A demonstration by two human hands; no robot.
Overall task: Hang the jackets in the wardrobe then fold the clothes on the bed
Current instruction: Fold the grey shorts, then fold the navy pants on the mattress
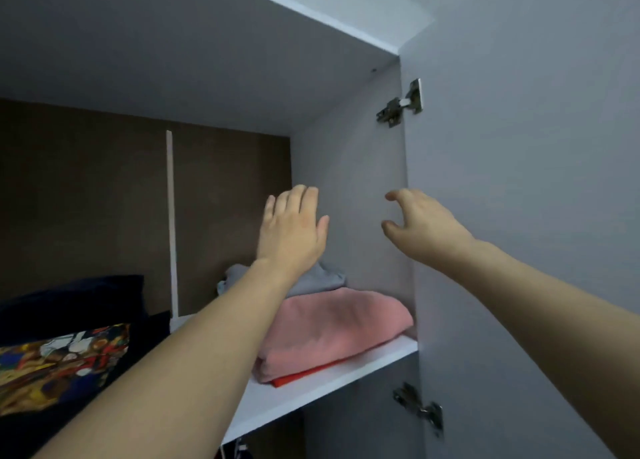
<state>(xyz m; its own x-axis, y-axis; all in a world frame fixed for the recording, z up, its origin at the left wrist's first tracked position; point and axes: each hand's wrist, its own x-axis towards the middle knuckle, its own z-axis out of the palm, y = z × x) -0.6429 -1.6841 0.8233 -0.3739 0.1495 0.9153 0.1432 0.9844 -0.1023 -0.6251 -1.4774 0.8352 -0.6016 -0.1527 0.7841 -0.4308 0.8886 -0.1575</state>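
Observation:
I look into the wardrobe's upper compartment. On its white shelf [332, 379] lies a folded pink cloth [332, 330] on top of a red one [301, 377], with a grey garment [318, 278] behind them. My left hand [291, 226] is raised above the pile, fingers straight, holding nothing. To its right, my right hand [422, 223] hovers close to the wardrobe's side wall with loosely curled fingers, also holding nothing. No jacket is in view.
The open grey wardrobe door [536, 216] fills the right, with hinges [401, 104] at top and bottom. At the left lie a dark pillow [76, 299] and a colourful patterned fabric [62, 358]. A white vertical strip [171, 223] runs down the brown back panel.

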